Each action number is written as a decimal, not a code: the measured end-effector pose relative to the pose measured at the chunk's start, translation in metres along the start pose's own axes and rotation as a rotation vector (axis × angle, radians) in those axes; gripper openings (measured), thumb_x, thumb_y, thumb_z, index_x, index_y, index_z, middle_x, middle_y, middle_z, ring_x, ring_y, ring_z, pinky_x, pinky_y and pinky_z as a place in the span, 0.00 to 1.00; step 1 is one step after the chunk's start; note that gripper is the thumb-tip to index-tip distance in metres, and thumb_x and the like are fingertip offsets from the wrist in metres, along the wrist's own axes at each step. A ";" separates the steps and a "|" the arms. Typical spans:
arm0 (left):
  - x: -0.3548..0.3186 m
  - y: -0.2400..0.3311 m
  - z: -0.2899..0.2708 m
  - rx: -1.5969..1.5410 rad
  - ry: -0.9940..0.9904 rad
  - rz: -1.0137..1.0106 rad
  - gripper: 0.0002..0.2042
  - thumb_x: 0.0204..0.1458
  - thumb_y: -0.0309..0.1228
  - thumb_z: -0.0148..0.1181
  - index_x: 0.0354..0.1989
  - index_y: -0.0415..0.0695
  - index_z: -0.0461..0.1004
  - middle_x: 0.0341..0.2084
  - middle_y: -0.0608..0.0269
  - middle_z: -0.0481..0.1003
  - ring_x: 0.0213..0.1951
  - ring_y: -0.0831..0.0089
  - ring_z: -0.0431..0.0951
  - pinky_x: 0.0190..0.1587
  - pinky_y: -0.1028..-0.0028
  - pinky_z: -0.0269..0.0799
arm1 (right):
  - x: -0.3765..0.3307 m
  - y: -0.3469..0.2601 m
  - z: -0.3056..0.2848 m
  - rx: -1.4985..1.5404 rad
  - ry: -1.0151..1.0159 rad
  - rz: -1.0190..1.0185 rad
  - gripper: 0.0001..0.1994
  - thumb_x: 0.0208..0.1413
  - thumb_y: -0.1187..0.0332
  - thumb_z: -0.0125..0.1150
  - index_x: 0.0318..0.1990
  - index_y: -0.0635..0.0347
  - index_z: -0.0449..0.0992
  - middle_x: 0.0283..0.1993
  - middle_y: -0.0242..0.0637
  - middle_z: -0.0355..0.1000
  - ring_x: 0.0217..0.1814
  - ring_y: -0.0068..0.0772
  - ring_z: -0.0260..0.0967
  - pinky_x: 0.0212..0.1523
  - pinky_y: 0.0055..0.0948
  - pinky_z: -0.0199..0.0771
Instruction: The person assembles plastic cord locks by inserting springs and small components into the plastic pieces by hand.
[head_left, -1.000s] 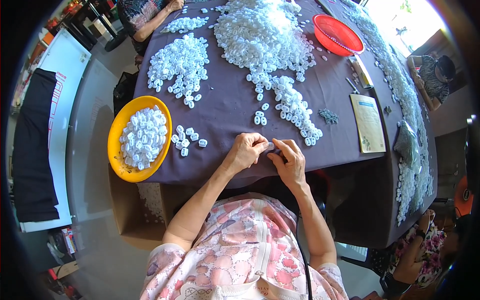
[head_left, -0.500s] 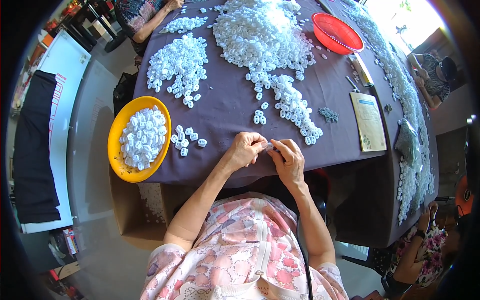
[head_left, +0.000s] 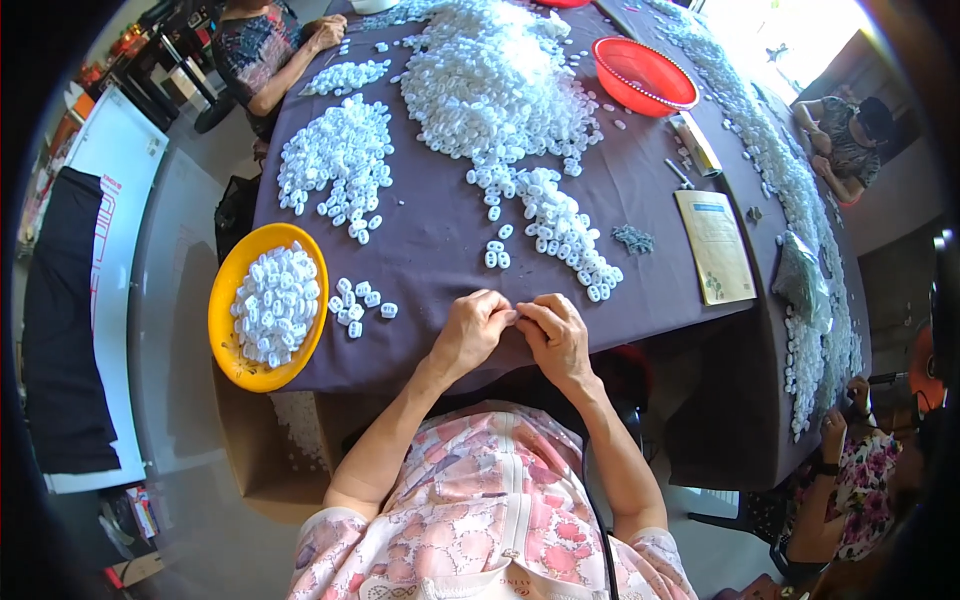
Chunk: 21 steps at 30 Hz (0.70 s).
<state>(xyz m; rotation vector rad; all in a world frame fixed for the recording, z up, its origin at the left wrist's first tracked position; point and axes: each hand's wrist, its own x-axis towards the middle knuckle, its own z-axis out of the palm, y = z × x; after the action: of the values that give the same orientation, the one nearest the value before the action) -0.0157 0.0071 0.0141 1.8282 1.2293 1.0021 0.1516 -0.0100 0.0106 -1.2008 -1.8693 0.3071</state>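
Left grip (head_left: 468, 332), right grip (head_left: 558, 338) (fingertips (head_left: 506, 317) close together)

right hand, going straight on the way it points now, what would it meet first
Most likely the left hand: the right hand points at its fingertips, nearly or perhaps touching; anything pinched between can't be made out.

1. A red basket (head_left: 640, 85) sits in the upper right of the frame.
2. A tan envelope (head_left: 715, 255) lies right of centre.
3. Black cloth (head_left: 62, 320) covers part of a white panel (head_left: 125, 150), far left.
4. 1 person (head_left: 262, 50) is upper left; 2 other people (head_left: 850, 140) are far right.
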 end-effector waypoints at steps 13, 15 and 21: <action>-0.032 -0.025 -0.099 0.521 0.137 -0.234 0.05 0.51 0.23 0.58 0.27 0.33 0.72 0.26 0.46 0.75 0.31 0.51 0.77 0.35 0.61 0.73 | 0.013 0.086 -0.088 -0.152 0.179 0.293 0.04 0.50 0.78 0.59 0.34 0.63 0.78 0.31 0.42 0.73 0.29 0.39 0.73 0.30 0.30 0.71; -0.031 -0.022 -0.097 0.569 0.152 -0.233 0.05 0.51 0.23 0.58 0.28 0.33 0.72 0.27 0.47 0.75 0.31 0.51 0.77 0.35 0.61 0.73 | 0.015 0.090 -0.086 -0.189 0.080 0.241 0.05 0.50 0.78 0.61 0.35 0.64 0.78 0.30 0.38 0.73 0.27 0.30 0.71 0.29 0.25 0.70; -0.024 -0.001 -0.071 0.503 0.203 -0.111 0.04 0.51 0.26 0.58 0.28 0.38 0.73 0.27 0.51 0.74 0.31 0.53 0.76 0.34 0.61 0.72 | 0.023 0.086 -0.081 -0.265 0.050 0.240 0.05 0.49 0.76 0.62 0.34 0.62 0.78 0.28 0.38 0.71 0.26 0.33 0.71 0.29 0.27 0.70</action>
<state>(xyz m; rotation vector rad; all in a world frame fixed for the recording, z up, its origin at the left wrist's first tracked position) -0.0843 -0.0056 0.0397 2.0324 1.8159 0.8855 0.2634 0.0337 0.0196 -1.6035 -1.7633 0.1601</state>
